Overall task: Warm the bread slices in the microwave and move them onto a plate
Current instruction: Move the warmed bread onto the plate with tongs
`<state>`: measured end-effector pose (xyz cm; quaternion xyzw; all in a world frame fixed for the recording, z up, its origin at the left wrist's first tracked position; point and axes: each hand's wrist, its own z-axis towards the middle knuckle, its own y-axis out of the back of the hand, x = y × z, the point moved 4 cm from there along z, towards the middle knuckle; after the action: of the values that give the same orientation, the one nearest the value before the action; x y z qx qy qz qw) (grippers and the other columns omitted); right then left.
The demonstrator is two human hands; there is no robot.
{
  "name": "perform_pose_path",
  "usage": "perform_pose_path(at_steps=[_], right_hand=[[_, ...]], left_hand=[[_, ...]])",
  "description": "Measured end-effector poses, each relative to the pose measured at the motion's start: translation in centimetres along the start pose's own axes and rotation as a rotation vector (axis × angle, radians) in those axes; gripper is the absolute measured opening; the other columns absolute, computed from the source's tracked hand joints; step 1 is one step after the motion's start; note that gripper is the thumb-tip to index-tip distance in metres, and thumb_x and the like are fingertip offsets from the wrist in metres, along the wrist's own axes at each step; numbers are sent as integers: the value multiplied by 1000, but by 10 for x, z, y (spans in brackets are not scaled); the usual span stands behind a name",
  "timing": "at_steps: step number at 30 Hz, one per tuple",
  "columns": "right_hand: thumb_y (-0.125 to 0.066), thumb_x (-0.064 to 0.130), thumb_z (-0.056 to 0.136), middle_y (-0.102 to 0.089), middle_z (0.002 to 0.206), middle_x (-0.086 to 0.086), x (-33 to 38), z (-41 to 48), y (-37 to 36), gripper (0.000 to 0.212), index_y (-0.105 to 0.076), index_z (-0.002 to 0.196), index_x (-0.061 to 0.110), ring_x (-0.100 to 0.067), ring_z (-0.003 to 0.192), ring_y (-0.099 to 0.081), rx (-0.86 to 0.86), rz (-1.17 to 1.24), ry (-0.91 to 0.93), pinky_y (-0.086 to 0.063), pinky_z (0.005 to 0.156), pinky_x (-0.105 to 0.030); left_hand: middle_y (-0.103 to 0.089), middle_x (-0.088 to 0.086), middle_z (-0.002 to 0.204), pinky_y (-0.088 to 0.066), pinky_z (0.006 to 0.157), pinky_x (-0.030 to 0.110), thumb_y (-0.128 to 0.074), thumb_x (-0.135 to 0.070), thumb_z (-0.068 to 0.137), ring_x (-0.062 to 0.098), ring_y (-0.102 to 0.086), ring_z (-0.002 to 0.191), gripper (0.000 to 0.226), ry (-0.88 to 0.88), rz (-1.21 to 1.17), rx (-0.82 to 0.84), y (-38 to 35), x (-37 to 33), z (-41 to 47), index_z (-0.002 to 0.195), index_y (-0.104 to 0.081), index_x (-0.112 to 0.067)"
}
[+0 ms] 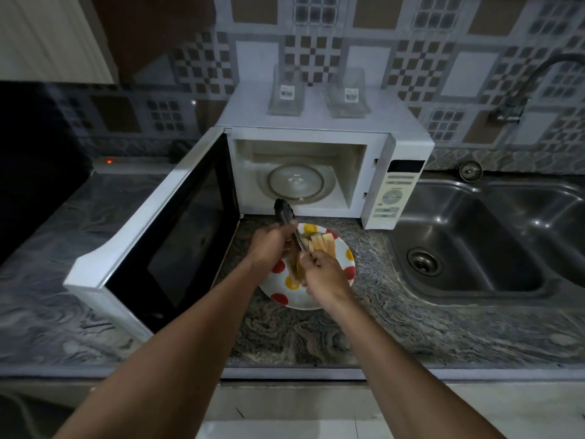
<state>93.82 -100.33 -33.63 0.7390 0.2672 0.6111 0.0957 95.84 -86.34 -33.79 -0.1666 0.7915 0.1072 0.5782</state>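
1. Left hand [273, 243]: gripping dark tongs [285, 213], fingers curling round the shaft, tips pointing toward the microwave [316, 128].
2. Right hand [323, 272]: fingers curling at the tongs' near end; whether they are pinching tongs or bread, I cannot tell.
3. Bread slices [321, 242]: lying stacked on the spotted plate [345, 270], beneath both hands.
4. Plate: sitting on the counter [411, 327], just before the microwave, whose door [177, 236] is standing open.
5. Sink [474, 232]: lying to the right.

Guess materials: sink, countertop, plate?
Sink: stainless steel, brushed, by its grey metallic glints. Countertop: polished stone, likely granite, by mottled swirling grain and sheen. Plate: glazed ceramic or melamine, white with red and yellow dots; cannot tell which.
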Motion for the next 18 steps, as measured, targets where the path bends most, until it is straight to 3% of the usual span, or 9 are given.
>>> perform_pose_path(at_steps=[2, 4, 6, 8, 10, 13, 15, 18], right_hand=[[-42, 52, 98, -67, 88, -3, 0, 5, -1, 33, -57, 86, 25, -25, 85, -66, 33, 41, 4, -55, 84, -51], [-41, 49, 99, -65, 87, -1, 5, 8, 4, 28, -55, 86, 28, -27, 86, -65, 70, 51, 18, -56, 77, -48], [-41, 50, 101, -65, 98, -1, 10, 10, 8, 26, -58, 102, 30, -28, 97, -65, 125, 84, 22, -52, 63, -36], [-41, 50, 102, -65, 111, -3, 13, 9, 11, 32, -58, 117, 27, -28, 104, -64, 180, 146, 4, -50, 58, -31], [-45, 49, 101, -68, 109, -3, 13, 9, 16, 27, -61, 110, 29, -26, 102, -65, 216, 231, 22, -54, 66, -36], [-54, 51, 97, -73, 102, -5, 15, 9, 26, 25, -65, 103, 29, -22, 93, -71, 260, 301, 31, -56, 78, -43], [-63, 54, 90, -74, 101, -6, 14, 10, 35, 32, -67, 104, 26, -22, 94, -72, 280, 299, 24, -57, 86, -45], [-73, 42, 83, -74, 105, -1, 12, 14, 54, 30, -68, 107, 24, -19, 98, -71, 350, 233, 33, -57, 90, -47]], left_hand=[[-77, 3, 86, -55, 90, 42, -74, -39, 77, 23, -72, 87, 23, -51, 74, -24, -1, -7, 1, 86, -78, -19], [-77, 1, 86, -53, 86, 36, -73, -30, 81, 20, -71, 89, 13, -136, 91, -61, 0, -20, -1, 86, -78, -19], [-76, 2, 89, -54, 76, 26, -72, -25, 86, 17, -69, 85, 11, -139, 69, -50, -1, -30, -6, 89, -78, -16], [-73, 8, 90, -54, 74, 26, -71, -19, 88, 19, -67, 82, 14, -117, -1, -8, -2, -38, -11, 94, -76, -7], [-68, 15, 90, -56, 80, 34, -70, -14, 88, 24, -65, 84, 21, -118, -68, 43, -5, -47, -15, 100, -71, 3], [-66, 14, 87, -55, 72, 34, -69, -13, 89, 23, -66, 77, 23, -136, -87, 104, -14, -62, -22, 104, -68, 5], [-61, 13, 82, -47, 68, 39, -73, -19, 85, 24, -60, 68, 24, -151, -90, 120, -17, -72, -24, 100, -68, 0], [-59, 11, 78, -31, 70, 49, -78, -29, 76, 29, -58, 67, 31, -172, -111, 126, -19, -87, -24, 96, -70, -7]])
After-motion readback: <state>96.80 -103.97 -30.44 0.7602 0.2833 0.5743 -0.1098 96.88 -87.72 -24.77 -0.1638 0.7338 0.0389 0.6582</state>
